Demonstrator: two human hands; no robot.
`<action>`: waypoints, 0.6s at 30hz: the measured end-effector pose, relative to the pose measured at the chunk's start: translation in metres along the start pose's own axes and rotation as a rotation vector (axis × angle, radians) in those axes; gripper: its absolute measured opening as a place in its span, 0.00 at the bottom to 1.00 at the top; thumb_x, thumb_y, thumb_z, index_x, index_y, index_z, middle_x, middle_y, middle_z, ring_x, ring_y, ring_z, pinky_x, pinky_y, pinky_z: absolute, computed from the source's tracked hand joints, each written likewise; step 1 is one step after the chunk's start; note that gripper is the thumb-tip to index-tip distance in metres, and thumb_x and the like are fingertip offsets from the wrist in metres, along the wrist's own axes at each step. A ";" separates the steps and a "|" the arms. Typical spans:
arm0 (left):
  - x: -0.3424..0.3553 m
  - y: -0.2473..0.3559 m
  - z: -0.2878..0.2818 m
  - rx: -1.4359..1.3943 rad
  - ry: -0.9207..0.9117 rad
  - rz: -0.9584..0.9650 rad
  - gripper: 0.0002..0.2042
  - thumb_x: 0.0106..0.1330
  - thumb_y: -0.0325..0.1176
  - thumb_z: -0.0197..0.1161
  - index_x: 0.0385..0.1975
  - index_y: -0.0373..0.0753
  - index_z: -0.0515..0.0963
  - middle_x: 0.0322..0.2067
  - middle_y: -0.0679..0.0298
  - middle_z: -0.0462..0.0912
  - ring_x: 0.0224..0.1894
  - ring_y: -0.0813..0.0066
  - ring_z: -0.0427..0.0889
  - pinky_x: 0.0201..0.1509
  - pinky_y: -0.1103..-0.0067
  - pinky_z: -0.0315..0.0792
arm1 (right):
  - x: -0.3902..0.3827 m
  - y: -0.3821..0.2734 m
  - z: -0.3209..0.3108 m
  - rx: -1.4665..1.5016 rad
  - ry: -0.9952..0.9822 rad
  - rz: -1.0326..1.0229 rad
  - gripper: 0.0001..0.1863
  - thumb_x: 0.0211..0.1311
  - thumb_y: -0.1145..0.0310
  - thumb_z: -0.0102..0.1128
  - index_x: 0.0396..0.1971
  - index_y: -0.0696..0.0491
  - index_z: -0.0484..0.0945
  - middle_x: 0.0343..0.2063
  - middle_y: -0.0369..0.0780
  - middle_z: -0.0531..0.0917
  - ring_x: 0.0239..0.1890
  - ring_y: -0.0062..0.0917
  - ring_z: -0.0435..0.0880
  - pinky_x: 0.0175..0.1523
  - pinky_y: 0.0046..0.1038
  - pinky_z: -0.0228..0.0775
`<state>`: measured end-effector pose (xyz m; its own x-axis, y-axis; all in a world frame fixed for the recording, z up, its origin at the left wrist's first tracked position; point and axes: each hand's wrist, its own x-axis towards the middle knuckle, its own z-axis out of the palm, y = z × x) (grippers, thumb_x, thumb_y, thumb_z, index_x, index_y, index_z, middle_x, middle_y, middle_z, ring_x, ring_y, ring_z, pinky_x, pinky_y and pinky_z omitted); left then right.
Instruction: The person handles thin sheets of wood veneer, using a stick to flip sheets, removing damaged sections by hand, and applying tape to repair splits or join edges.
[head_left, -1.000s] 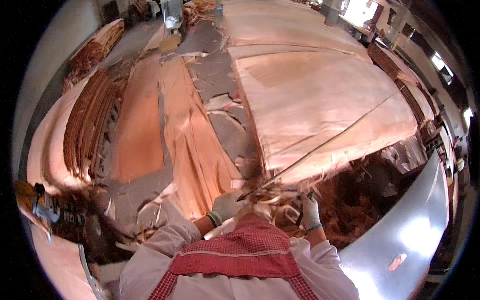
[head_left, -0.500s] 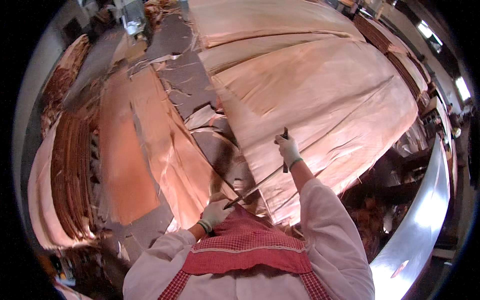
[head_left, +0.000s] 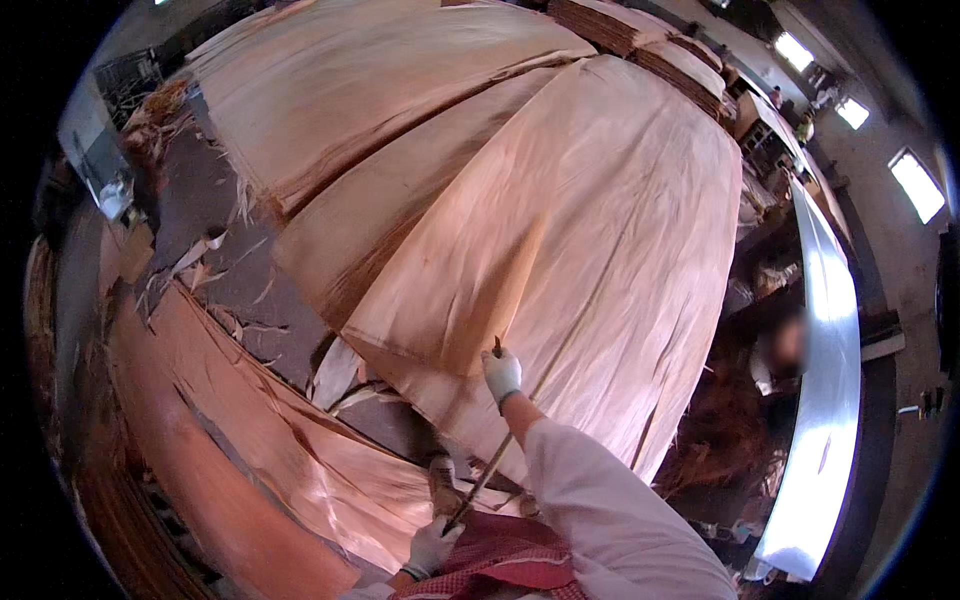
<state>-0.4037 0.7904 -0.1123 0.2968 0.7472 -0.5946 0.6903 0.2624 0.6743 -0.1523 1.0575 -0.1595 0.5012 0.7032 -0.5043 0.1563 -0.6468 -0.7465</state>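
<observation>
Head camera view, directions read as on a clock face. Both hands wear white gloves. The left hand (head_left: 433,548), near 6 o'clock, is curled round the lower end of a long, thin, straight brown rod (head_left: 486,475). The rod slants toward 1 o'clock, passing beneath the right forearm and on over a broad, pinkish-tan sheet of thin wood veneer (head_left: 640,310), which fills the centre atop a stack. The right hand (head_left: 502,376), just below centre, is closed over this sheet; a small dark object (head_left: 497,347) protrudes from its fingers, its kind too small to tell. Whether the glove touches the veneer cannot be told. From this hand a narrow, wedge-shaped orange-tan streak (head_left: 517,283) runs toward 1 o'clock along the sheet. Further tan veneer sheets (head_left: 390,100) spread toward 11 o'clock. Long orange veneer strips (head_left: 255,435) lie at 8 o'clock, beside the grey floor (head_left: 235,265). Dark brown scraps (head_left: 722,440) occupy 4 o'clock; beyond them stands a shiny, curved silver metal sheet (head_left: 822,400). A red checked cloth apron (head_left: 505,553) shows at 6 o'clock.
</observation>
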 end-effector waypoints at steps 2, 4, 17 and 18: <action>0.027 0.004 -0.023 -0.015 0.056 0.124 0.18 0.63 0.51 0.58 0.33 0.40 0.74 0.28 0.46 0.79 0.34 0.43 0.78 0.34 0.57 0.70 | -0.003 -0.004 -0.017 0.276 0.069 -0.322 0.14 0.60 0.65 0.61 0.41 0.58 0.79 0.29 0.39 0.81 0.31 0.20 0.77 0.37 0.24 0.69; 0.048 0.003 -0.049 0.003 0.078 0.164 0.18 0.63 0.50 0.58 0.33 0.39 0.74 0.28 0.46 0.79 0.35 0.42 0.78 0.35 0.57 0.70 | -0.031 -0.041 -0.037 0.360 -0.007 -0.307 0.13 0.62 0.65 0.60 0.42 0.57 0.79 0.30 0.35 0.81 0.31 0.17 0.75 0.37 0.21 0.68; 0.174 0.026 -0.116 -0.136 0.039 0.188 0.14 0.62 0.41 0.62 0.29 0.34 0.76 0.20 0.55 0.77 0.23 0.63 0.75 0.31 0.69 0.70 | -0.151 0.010 -0.168 0.453 0.224 0.028 0.05 0.65 0.73 0.58 0.38 0.56 0.78 0.28 0.30 0.77 0.27 0.12 0.72 0.33 0.15 0.66; 0.180 0.031 -0.119 -0.130 0.026 0.197 0.14 0.62 0.41 0.62 0.29 0.34 0.76 0.20 0.55 0.77 0.23 0.63 0.75 0.31 0.69 0.70 | -0.150 0.028 -0.160 0.509 0.247 -0.019 0.07 0.64 0.74 0.59 0.40 0.58 0.78 0.29 0.30 0.78 0.29 0.12 0.73 0.35 0.15 0.67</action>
<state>-0.4080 1.0055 -0.1462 0.3991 0.8067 -0.4358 0.5292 0.1855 0.8279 -0.0871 0.8867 -0.0350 0.6961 0.5838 -0.4179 -0.2320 -0.3680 -0.9004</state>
